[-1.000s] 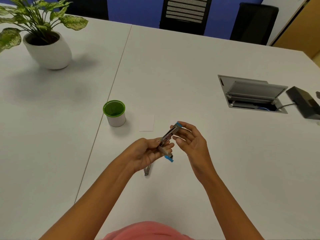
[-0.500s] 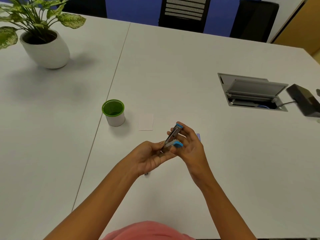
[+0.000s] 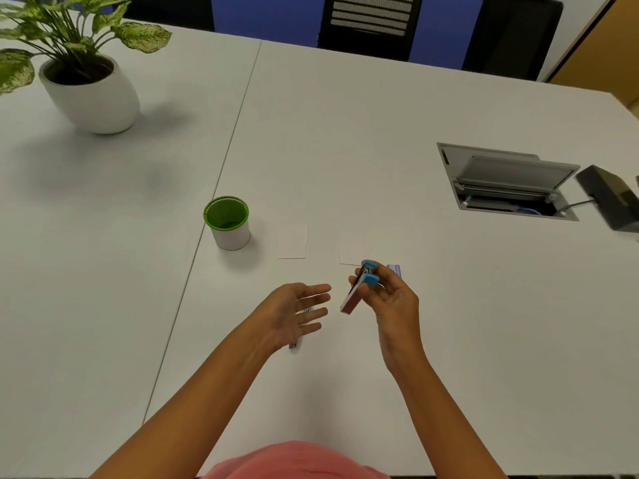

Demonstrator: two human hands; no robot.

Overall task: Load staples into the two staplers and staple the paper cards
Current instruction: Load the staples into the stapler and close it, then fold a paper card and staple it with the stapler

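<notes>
My right hand (image 3: 390, 299) grips a small blue stapler (image 3: 361, 285), held folded shut above the table. My left hand (image 3: 297, 311) hovers just left of it, palm up, fingers spread and holding nothing. Under the left hand lies a second, purple stapler (image 3: 296, 342), mostly hidden. A small purple item (image 3: 395, 269) peeks out behind my right fingers; what it is I cannot tell. Two white paper cards lie flat on the white table beyond the hands: one (image 3: 292, 241) to the left, one (image 3: 351, 248) just above the blue stapler.
A green-rimmed white cup (image 3: 228, 223) stands left of the cards. A potted plant (image 3: 86, 81) sits far left. An open cable hatch (image 3: 508, 183) and a black box (image 3: 612, 198) lie at the right. Chairs stand behind the far table edge.
The blue stapler was open and held by both hands; now it is folded shut in my right hand alone. My left hand let go and opened.
</notes>
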